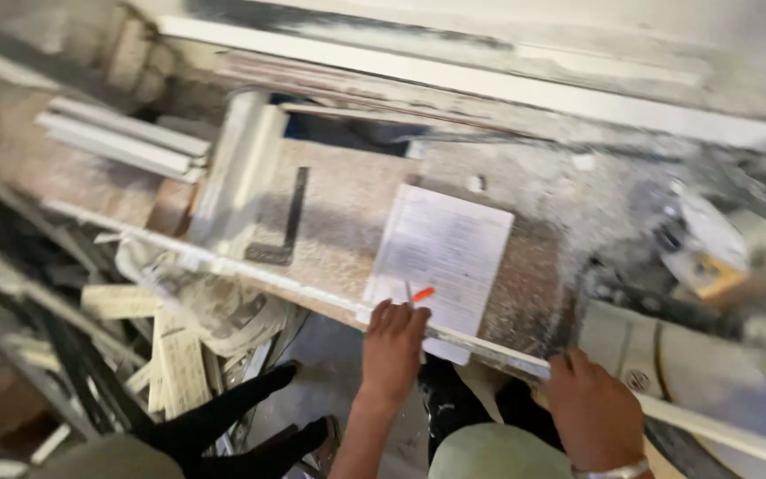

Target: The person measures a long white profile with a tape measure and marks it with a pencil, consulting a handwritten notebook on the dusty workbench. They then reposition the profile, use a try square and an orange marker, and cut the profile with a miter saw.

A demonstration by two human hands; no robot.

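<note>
Black L-shaped square [284, 232] lying flat on the dusty brown worktop [347, 222], left of centre. Stack of white profile strips [121, 137] at upper left, a wider white bar [239, 168] just right of it. Long pale rail [489, 80] across the top of the frame. Crumpled newspaper [210, 297] below the bench edge, lower left, above offcuts [179, 364] and dark bars [64, 355]. Blurred tool with an orange part [711, 266] at far right.
</note>
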